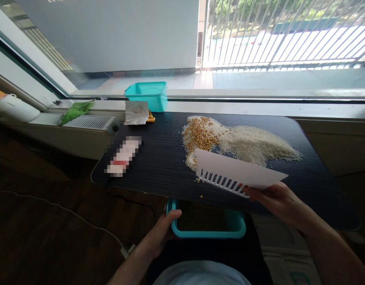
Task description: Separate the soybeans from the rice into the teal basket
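Note:
My right hand [274, 200] grips a white sheet with a row of slots [234, 168] along its lower edge, tilted above the dark table. Behind the sheet lies a heap of white rice [253, 140], with golden bean-like grains [202, 132] mixed in at its left end. Below the table's front edge, my left hand [162, 231] is closed on the left rim of a teal plastic bin [210, 234], its thumb over the edge. Small round grains [200, 215] cover the bin's bottom, in shadow. One stray grain [201, 196] rests near the table edge.
A second teal bin [149, 95] stands on the window sill, with a paper packet [137, 113] before it. A pixelated object [124, 156] lies on the table's left. A green cloth [77, 111] hangs over the radiator [90, 122]. A white cable [78, 215] crosses the floor.

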`<act>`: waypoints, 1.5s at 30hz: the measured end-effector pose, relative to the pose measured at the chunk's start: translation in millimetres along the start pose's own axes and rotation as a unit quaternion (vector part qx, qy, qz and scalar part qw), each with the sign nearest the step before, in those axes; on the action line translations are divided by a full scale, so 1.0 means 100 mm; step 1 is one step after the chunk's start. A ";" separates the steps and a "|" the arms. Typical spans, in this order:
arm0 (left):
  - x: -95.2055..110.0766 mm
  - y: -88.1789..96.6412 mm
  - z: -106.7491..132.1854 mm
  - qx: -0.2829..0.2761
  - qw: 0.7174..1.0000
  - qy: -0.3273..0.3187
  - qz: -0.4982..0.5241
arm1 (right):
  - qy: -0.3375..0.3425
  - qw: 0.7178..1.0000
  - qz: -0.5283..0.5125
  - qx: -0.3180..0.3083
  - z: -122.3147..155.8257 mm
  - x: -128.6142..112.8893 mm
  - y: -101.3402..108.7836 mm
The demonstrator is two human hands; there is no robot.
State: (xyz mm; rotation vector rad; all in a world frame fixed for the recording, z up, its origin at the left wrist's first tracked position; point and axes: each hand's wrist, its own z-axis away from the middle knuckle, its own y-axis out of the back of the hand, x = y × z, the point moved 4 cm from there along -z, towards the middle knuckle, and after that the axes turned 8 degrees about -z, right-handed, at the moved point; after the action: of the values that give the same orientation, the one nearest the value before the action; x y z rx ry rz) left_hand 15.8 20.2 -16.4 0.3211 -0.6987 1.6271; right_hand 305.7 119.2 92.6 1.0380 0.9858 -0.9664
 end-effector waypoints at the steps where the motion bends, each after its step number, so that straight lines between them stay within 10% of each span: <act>1: 0.00 0.00 0.00 0.002 1.000 0.000 0.000 | -0.002 1.000 -0.001 -0.005 0.01 0.02 0.00; 23: 0.03 -0.01 0.03 0.003 1.000 -0.004 0.002 | 0.007 1.000 0.003 -0.010 0.06 0.02 0.00; 35: 0.06 -0.01 0.05 -0.004 1.000 -0.011 0.005 | 0.042 0.995 0.025 -0.083 0.29 0.04 -0.43; 45: -0.02 0.04 -0.01 0.006 1.000 0.007 0.009 | 0.066 0.995 0.058 0.050 0.21 0.15 -0.48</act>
State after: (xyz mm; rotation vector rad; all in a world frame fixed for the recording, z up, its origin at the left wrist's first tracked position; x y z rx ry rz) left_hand 12.7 19.4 -19.1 0.3117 -0.6829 1.6500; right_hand 268.3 86.2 71.6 1.2423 0.9822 -0.8667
